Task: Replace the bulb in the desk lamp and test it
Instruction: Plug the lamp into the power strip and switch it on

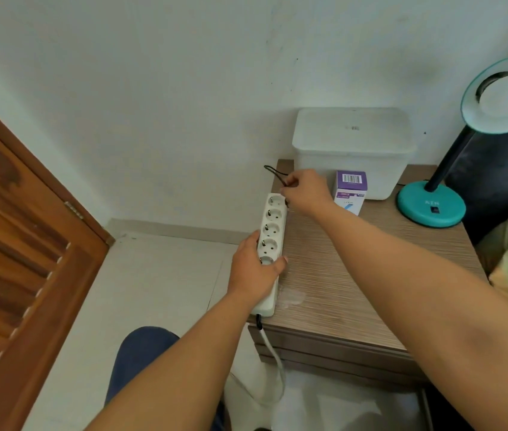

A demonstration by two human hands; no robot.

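A teal desk lamp (432,207) stands at the back right of the wooden bedside table (355,275), with a white bulb (506,96) seated in its tilted shade. A white power strip (270,241) with several sockets lies along the table's left edge. My left hand (254,265) presses down on its near half. My right hand (305,191) is closed around the lamp's black plug and cord (274,173), right beside the farthest socket. A purple and white bulb box (349,191) stands upright just right of that hand.
A white lidded plastic bin (353,144) sits against the wall behind the box. The strip's white cable (273,356) hangs down to the tiled floor. A wooden door (19,259) is at the left. A dark headboard and bedding are at the right edge.
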